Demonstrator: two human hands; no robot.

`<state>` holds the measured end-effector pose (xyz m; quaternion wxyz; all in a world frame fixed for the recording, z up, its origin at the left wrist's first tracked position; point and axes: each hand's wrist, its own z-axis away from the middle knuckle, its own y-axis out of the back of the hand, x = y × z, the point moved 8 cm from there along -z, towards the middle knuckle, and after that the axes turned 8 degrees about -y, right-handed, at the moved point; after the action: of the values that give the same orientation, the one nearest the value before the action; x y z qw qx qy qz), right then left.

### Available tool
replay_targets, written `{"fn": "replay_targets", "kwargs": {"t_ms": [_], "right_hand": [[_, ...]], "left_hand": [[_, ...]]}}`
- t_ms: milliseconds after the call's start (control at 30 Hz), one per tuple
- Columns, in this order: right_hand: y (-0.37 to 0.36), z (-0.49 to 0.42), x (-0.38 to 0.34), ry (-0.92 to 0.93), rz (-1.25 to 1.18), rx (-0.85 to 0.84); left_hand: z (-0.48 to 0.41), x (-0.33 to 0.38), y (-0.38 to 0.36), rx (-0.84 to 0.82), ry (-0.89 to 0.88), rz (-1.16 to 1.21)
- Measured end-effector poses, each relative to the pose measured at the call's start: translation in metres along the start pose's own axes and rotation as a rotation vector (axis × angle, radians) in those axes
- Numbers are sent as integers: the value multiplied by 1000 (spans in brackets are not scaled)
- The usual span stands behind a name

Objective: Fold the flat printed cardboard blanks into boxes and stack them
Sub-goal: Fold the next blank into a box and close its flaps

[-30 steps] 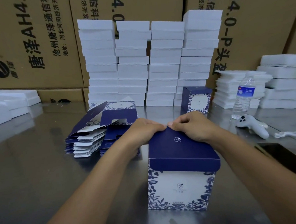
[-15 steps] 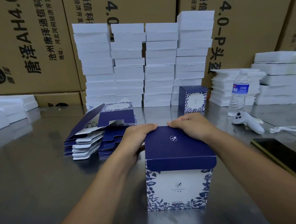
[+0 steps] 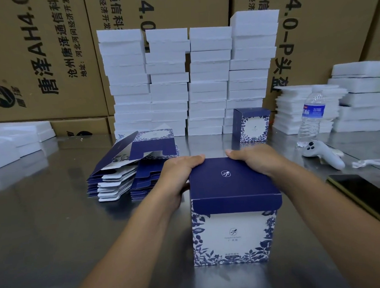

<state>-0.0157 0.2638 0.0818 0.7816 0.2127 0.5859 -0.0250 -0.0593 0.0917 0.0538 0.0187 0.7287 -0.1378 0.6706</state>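
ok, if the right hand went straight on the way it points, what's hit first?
Right hand points left along the box lid's far edge; probably the left hand first, though depth is unclear.

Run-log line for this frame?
stage: lid folded down on near box | left hand: grips its left side | right hand: curled over lid's far edge | flat blanks: piled left | second box: behind
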Motion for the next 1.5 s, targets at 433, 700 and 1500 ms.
{"fn": "replay_targets", "kwargs": {"t_ms": [433, 700, 1500], "right_hand": [[8, 2, 6, 69, -90, -17], [12, 8, 19, 55, -222, 38], [9, 117, 2, 921, 244, 189]], "left_hand": [[9, 4, -1, 85, -59, 24], [14, 0, 1, 134, -48, 113], [9, -4, -3, 161, -62, 80]]}}
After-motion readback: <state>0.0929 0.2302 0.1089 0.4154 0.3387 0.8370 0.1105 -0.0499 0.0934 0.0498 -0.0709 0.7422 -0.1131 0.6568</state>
